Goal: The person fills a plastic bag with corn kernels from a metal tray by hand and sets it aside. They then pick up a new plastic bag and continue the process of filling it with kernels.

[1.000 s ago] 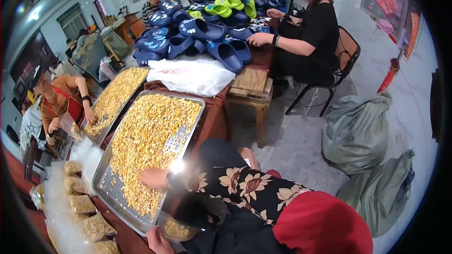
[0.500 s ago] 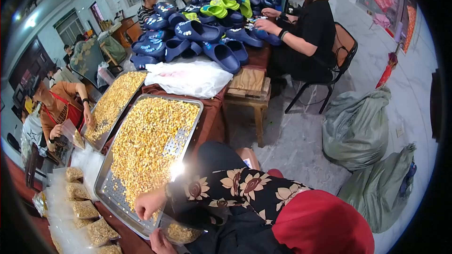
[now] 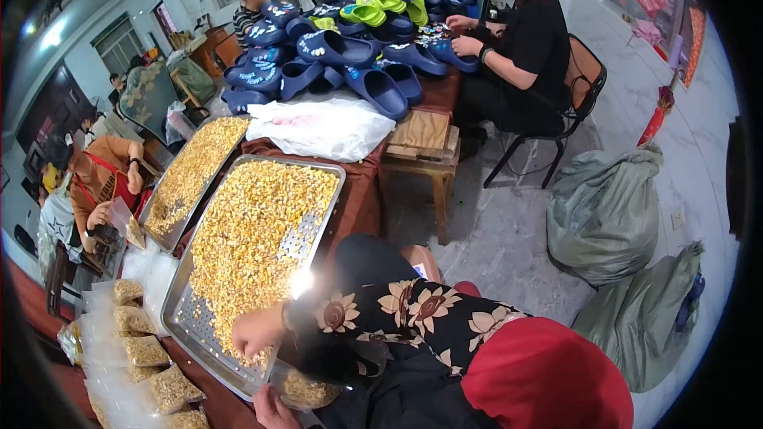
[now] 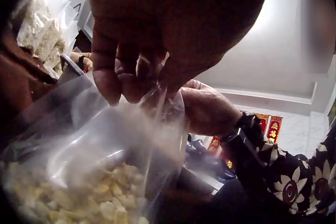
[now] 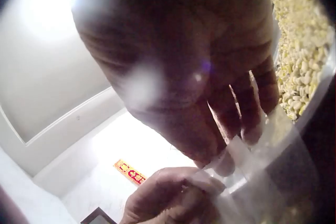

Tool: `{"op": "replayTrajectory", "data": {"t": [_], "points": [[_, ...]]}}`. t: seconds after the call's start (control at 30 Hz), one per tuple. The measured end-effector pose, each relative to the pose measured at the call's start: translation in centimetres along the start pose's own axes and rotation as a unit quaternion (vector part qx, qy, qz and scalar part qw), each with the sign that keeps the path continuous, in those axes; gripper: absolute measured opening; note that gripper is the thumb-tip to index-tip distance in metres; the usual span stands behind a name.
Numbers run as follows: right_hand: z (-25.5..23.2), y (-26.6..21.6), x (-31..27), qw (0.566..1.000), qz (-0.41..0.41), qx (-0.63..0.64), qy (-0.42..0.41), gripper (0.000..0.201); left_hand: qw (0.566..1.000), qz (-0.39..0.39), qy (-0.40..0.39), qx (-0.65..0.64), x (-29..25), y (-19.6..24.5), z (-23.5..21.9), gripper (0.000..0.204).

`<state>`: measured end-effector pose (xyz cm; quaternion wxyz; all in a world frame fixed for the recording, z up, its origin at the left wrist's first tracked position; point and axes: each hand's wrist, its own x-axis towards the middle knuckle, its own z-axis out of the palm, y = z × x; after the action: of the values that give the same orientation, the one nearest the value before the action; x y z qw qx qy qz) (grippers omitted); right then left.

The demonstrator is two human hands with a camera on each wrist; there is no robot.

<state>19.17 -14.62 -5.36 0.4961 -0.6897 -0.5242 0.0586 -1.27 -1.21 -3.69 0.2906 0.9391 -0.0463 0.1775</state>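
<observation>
My left hand (image 3: 273, 409) pinches the top edge of a clear plastic bag (image 4: 100, 145) at the near corner of a perforated metal tray (image 3: 189, 326). Yellow and cream kernels (image 4: 113, 192) fill the lower part of the bag. From the other side of the bag's mouth, my right hand (image 3: 258, 330) pinches the plastic between thumb and fingertips, close to the left fingers (image 5: 202, 187). A wide heap of loose kernels (image 3: 254, 230) covers most of the tray, with bare perforated metal showing along its left and right sides.
Several filled bags (image 3: 171, 389) lie left of the tray. Beyond is a second tray of kernels (image 3: 199, 163), where a person (image 3: 107, 171) holds a bag. White plastic (image 3: 318, 131) and piled navy clogs (image 3: 342, 52) cover the far table. Grey sacks (image 3: 604, 214) stand on the floor at right.
My right hand has come out of the kernel heap and moved toward me to the bag's mouth. My left hand stays at the bag. The person across has lifted a hand from the other tray.
</observation>
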Motion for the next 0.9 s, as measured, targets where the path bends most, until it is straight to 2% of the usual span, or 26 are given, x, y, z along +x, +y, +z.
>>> {"op": "replayTrajectory", "data": {"t": [0.03,0.07,0.1,0.13,0.2,0.23,0.27,0.37,0.4,0.47,0.5,0.53,0.6,0.67,0.73,0.9], "points": [[-1.0,0.8,-0.6,1.0,0.001,-0.002,0.0,0.026,1.0,-0.014,-0.008,-0.006,-0.1,0.2,-0.2,0.019],[-2.2,1.8,-1.3,0.986,0.06,-0.157,0.017,0.029,1.0,-0.012,-0.008,-0.007,-0.2,0.2,-0.2,0.019],[-3.9,1.3,-1.8,0.943,0.118,-0.308,0.035,0.033,1.0,0.002,0.009,-0.005,-0.3,0.0,-0.2,0.02],[-5.1,0.6,-2.5,0.942,0.119,-0.31,0.036,0.033,1.0,0.016,0.025,-0.003,-0.4,-0.1,-0.2,0.02],[-7.2,-3.1,-4.2,0.92,0.272,-0.275,-0.064,0.029,0.999,0.023,0.034,-0.009,-0.6,0.3,-0.9,0.02],[-6.7,-2.2,-4.0,0.914,0.287,-0.273,-0.092,0.033,0.999,0.028,0.043,-0.012,-0.7,0.4,-1.0,0.02],[-5.8,-1.1,-3.8,0.913,0.289,-0.273,-0.092,0.033,0.999,0.028,0.042,-0.013,-0.7,0.2,-0.9,0.02],[-2.4,0.6,-3.7,0.933,0.173,-0.317,0.012,0.041,0.998,0.03,0.055,-0.007,-0.9,-0.3,-0.6,0.019],[-1.7,1.2,-3.5,0.933,0.173,-0.315,0.011,0.041,0.998,0.027,0.051,-0.008,-0.8,-0.1,-0.6,0.019],[-1.4,1.7,-2.9,0.943,0.154,-0.292,0.037,0.022,0.999,0.022,0.048,-0.005,-0.7,0.2,-0.5,0.018],[-1.5,1.5,-2.5,0.952,0.208,-0.218,0.046,0.013,0.999,0.019,0.043,-0.007,-0.7,0.2,-0.5,0.018],[-1.8,1.4,-2.5,0.953,0.207,-0.217,0.046,0.013,0.999,0.017,0.038,-0.009,-0.7,0.3,-0.5,0.018],[-1.9,1.5,-2.3,0.955,0.143,-0.242,0.093,0.012,0.999,0.02,0.039,-0.008,-0.6,0.7,-0.5,0.017],[-1.8,2.4,-1.8,0.963,0.149,-0.204,0.091,0.014,0.999,0.023,0.04,-0.008,-0.6,0.9,-0.6,0.017],[-2.4,2.4,-2.1,0.951,0.147,-0.259,0.083,0.014,0.999,0.022,0.034,-0.015,-0.5,0.9,-0.4,0.017],[-2.8,2.7,-1.6,0.945,0.154,-0.27,0.102,0.014,1.0,0.02,0.017,-0.005,-0.4,0.5,-0.2,0.019]]}}
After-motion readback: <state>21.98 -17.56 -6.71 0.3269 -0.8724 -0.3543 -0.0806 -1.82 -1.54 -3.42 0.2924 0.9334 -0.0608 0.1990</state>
